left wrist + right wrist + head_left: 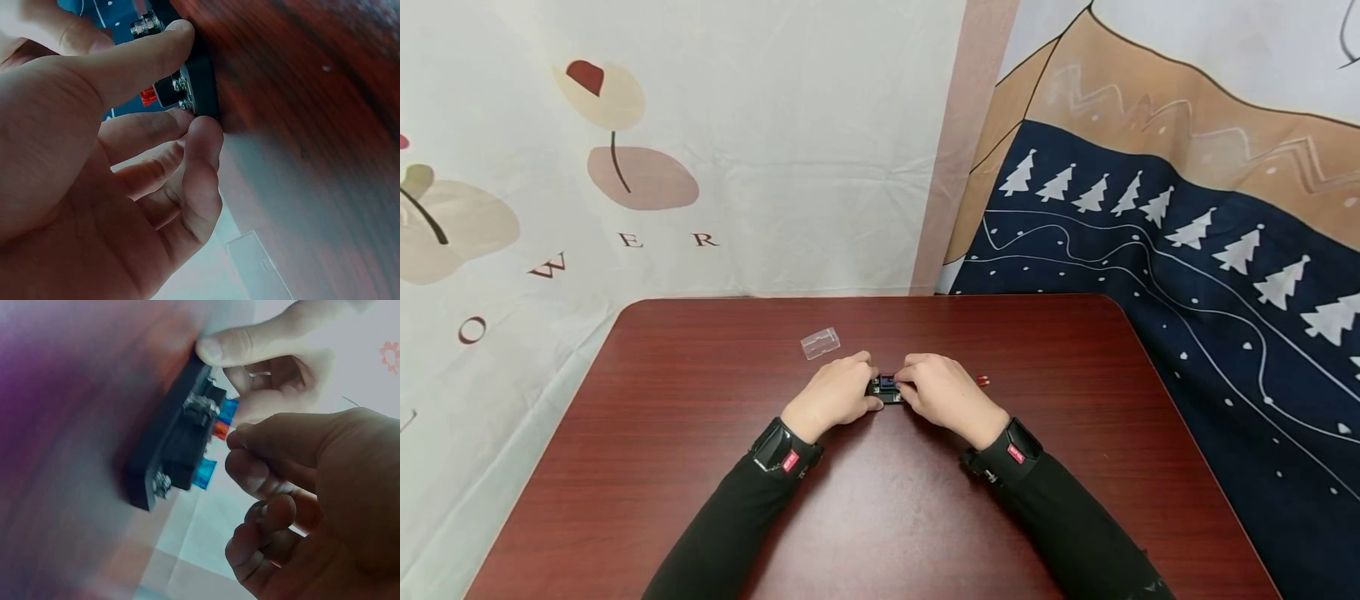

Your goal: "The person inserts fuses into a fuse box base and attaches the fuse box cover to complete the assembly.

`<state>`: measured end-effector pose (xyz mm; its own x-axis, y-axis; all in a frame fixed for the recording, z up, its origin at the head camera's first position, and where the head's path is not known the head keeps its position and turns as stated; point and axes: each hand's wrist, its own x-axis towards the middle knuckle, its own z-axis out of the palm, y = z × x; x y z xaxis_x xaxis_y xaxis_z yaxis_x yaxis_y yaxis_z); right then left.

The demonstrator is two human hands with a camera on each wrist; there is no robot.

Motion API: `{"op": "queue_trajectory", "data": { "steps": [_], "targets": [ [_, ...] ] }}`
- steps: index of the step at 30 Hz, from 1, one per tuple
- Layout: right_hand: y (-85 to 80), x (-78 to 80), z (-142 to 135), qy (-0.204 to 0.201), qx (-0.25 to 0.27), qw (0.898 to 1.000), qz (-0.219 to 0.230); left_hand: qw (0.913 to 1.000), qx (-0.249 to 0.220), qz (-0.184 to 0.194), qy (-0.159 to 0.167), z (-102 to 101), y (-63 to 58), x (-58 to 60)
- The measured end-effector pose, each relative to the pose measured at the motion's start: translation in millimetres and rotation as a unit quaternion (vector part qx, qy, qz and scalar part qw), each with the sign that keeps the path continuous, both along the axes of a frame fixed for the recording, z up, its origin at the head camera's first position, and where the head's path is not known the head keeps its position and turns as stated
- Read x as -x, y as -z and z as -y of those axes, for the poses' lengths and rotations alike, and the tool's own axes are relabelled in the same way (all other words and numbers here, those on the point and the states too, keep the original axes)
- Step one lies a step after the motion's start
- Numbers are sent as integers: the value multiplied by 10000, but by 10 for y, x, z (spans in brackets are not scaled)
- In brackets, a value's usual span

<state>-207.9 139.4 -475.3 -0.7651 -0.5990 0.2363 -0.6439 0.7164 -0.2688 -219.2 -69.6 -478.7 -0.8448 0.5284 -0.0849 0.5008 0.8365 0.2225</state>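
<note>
A black fuse block (891, 398) with screw terminals stands between both hands on the table. My left hand (842, 389) grips its left end, thumb on the near side and fingers beyond. Blue blade fuses (204, 474) sit in the block, with a red fuse (220, 430) between them in the right wrist view. My right hand (943, 392) has thumb and forefinger at the red fuse and seems to pinch its outer end; its other fingers curl loosely. The left wrist view shows a red fuse (148, 95) beyond the left thumb.
A clear plastic cover (821, 343) lies on the table behind the left hand. Small red fuses (982, 381) lie to the right of the right hand. The reddish-brown table (700, 467) meets printed curtains (820, 167) at its far edge.
</note>
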Motion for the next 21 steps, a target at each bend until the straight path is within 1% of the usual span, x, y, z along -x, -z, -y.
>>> {"op": "queue_trajectory", "data": {
  "steps": [6,13,21],
  "targets": [
    [-69,18,-69,277,21,9991,335,10000,-15,32,-37,-11,14,-1],
    [-158,94,-158,654,89,9952,717,10000,13,60,39,25,-24,35],
    [-305,197,-429,1074,176,9906,829,9997,60,248,-1,59,-45,70]
  ]
}}
